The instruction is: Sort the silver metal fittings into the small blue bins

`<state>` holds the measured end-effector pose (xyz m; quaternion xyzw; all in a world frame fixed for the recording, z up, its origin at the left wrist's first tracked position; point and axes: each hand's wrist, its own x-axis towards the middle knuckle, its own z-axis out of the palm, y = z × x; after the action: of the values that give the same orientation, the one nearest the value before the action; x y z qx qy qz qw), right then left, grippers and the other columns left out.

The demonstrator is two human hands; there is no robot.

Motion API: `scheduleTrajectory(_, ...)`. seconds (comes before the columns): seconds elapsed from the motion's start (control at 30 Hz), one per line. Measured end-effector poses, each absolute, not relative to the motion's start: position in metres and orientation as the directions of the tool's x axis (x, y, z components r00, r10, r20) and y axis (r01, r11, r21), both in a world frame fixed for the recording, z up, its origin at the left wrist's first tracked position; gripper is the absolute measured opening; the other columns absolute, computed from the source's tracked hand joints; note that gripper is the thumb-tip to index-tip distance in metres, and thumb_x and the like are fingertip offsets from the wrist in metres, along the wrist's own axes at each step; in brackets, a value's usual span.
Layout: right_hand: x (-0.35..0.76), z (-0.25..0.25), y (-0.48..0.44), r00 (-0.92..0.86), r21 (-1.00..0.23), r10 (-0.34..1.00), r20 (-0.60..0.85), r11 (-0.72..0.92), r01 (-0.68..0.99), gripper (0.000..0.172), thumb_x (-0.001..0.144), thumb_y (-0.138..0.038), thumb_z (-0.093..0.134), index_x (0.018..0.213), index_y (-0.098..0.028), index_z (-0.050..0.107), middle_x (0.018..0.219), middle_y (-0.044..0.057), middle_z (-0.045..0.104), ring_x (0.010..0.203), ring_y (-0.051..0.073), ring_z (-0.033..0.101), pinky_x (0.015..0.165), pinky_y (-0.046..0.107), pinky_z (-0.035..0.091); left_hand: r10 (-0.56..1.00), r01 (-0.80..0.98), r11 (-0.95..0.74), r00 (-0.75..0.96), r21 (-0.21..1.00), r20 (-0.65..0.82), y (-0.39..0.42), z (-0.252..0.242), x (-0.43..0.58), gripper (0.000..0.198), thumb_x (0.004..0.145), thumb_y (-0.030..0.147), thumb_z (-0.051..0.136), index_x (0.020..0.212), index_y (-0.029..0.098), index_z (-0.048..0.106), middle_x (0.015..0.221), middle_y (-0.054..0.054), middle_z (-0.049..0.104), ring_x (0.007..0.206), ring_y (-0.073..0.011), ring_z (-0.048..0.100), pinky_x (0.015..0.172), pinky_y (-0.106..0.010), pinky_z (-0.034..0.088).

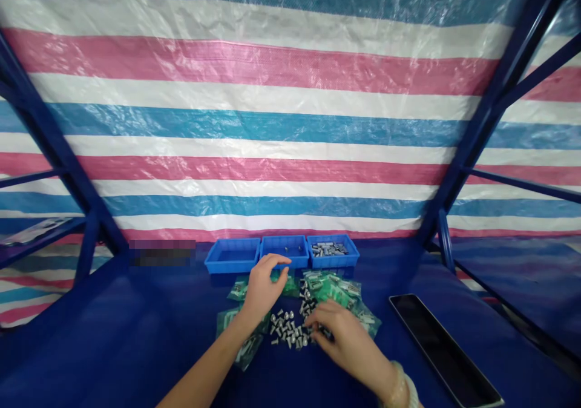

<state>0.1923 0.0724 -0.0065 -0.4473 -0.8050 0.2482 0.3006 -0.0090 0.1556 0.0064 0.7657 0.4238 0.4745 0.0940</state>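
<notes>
Blue plastic bins (pixel 232 255) along the far edge of the counter (pixel 136 341), left grip (pixel 263 288) spread beside the middle bin, right grip (pixel 339 341) pressed together at loose steel screws (pixel 288 329) (pinch contents hidden), green packets (pixel 334 290) beneath.

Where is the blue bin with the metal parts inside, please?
In the head view, that blue bin is the rightmost of three at the far edge of the table, beside the middle bin and beyond the right hand.
</notes>
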Motion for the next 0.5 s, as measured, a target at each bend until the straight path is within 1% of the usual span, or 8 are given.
scheduleTrajectory(0.07, 0.185, -0.01, 0.069, -0.48, -0.578, 0.849, 0.222, 0.511, 0.636, 0.021, 0.079, -0.004, 0.064, 0.089, -0.022, 0.071, 0.087, 0.002, 0.068, 0.089, 0.021, 0.06, 0.089, 0.033, 0.042, 0.741, 0.551, -0.62, 0.178, 0.559, 0.647, 0.15, 0.005, -0.009, 0.018, 0.084, 0.011, 0.054, 0.088, 0.021, 0.068, 0.089, -0.005, 0.073, 0.087, -0.0223, 0.069, 0.082, -0.037, 0.053)
scheduleTrajectory(0.1, 0.181, -0.012, 0.068, -0.493, -0.543, 0.844, 0.209, 0.52, 0.66, 0.019, 0.08, -0.006, 0.065, 0.088, -0.022, 0.071, 0.088, 0.002, 0.068, 0.09, 0.021, 0.06, 0.09, 0.033, 0.042, 0.742, 0.546, -0.619, 0.173, 0.564, 0.648, 0.148, 0.005, -0.008, 0.018, 0.084, 0.012, 0.053, 0.088, 0.021, 0.068, 0.089, -0.005, 0.072, 0.087, -0.0219, 0.069, 0.082, -0.036, 0.053)
scheduleTrajectory(0.17, 0.176, -0.016, 0.068, -0.499, -0.492, 0.844, 0.198, 0.526, 0.694, 0.018, 0.083, -0.007, 0.063, 0.086, -0.023, 0.071, 0.089, 0.003, 0.068, 0.091, 0.023, 0.059, 0.086, 0.034, 0.042, 0.744, 0.533, -0.62, 0.164, 0.576, 0.648, 0.144, 0.007, -0.007, 0.018, 0.085, 0.012, 0.052, 0.087, 0.021, 0.068, 0.088, -0.005, 0.072, 0.086, -0.0212, 0.069, 0.081, -0.035, 0.054)
scheduleTrajectory(0.23, 0.174, -0.02, 0.068, -0.5, -0.47, 0.842, 0.202, 0.532, 0.704, 0.018, 0.084, -0.006, 0.062, 0.084, -0.022, 0.071, 0.087, 0.004, 0.069, 0.091, 0.025, 0.059, 0.082, 0.035, 0.043, 0.744, 0.518, -0.622, 0.157, 0.588, 0.649, 0.139, 0.01, -0.006, 0.018, 0.086, 0.013, 0.052, 0.086, 0.021, 0.067, 0.087, -0.005, 0.072, 0.085, -0.0207, 0.068, 0.079, -0.034, 0.054)
scheduleTrajectory(0.3, 0.175, -0.018, 0.069, -0.5, -0.509, 0.836, 0.225, 0.538, 0.671, 0.017, 0.086, -0.008, 0.063, 0.084, -0.022, 0.072, 0.085, 0.005, 0.07, 0.088, 0.025, 0.061, 0.079, 0.036, 0.044, 0.745, 0.501, -0.624, 0.148, 0.6, 0.651, 0.134, 0.014, -0.006, 0.017, 0.087, 0.013, 0.052, 0.085, 0.02, 0.067, 0.086, -0.005, 0.072, 0.084, -0.0202, 0.068, 0.078, -0.033, 0.054)
scheduleTrajectory(0.37, 0.178, -0.01, 0.073, -0.475, -0.612, 0.834, 0.281, 0.537, 0.581, 0.013, 0.089, -0.013, 0.064, 0.084, -0.022, 0.072, 0.082, 0.005, 0.072, 0.083, 0.024, 0.063, 0.076, 0.035, 0.046, 0.744, 0.479, -0.629, 0.143, 0.613, 0.652, 0.13, 0.017, -0.007, 0.017, 0.088, 0.014, 0.052, 0.085, 0.02, 0.067, 0.085, -0.004, 0.071, 0.083, -0.0197, 0.068, 0.077, -0.032, 0.054)
scheduleTrajectory(0.43, 0.182, 0.005, 0.08, -0.417, -0.701, 0.832, 0.367, 0.541, 0.464, 0.01, 0.091, -0.02, 0.064, 0.086, -0.022, 0.073, 0.082, 0.005, 0.073, 0.079, 0.022, 0.066, 0.074, 0.033, 0.048, 0.745, 0.45, -0.636, 0.144, 0.627, 0.652, 0.127, 0.019, -0.007, 0.016, 0.088, 0.014, 0.053, 0.087, 0.02, 0.067, 0.087, -0.004, 0.071, 0.084, -0.0194, 0.068, 0.078, -0.032, 0.054)
scheduleTrajectory(0.5, 0.183, 0.021, 0.092, -0.346, -0.731, 0.814, 0.466, 0.575, 0.368, 0.008, 0.09, -0.024, 0.066, 0.088, -0.023, 0.074, 0.083, 0.005, 0.074, 0.079, 0.022, 0.068, 0.074, 0.032, 0.05, 0.744, 0.421, -0.645, 0.155, 0.638, 0.649, 0.125, 0.02, -0.007, 0.014, 0.088, 0.015, 0.054, 0.091, 0.02, 0.067, 0.09, -0.004, 0.072, 0.086, -0.0191, 0.068, 0.079, -0.031, 0.054)
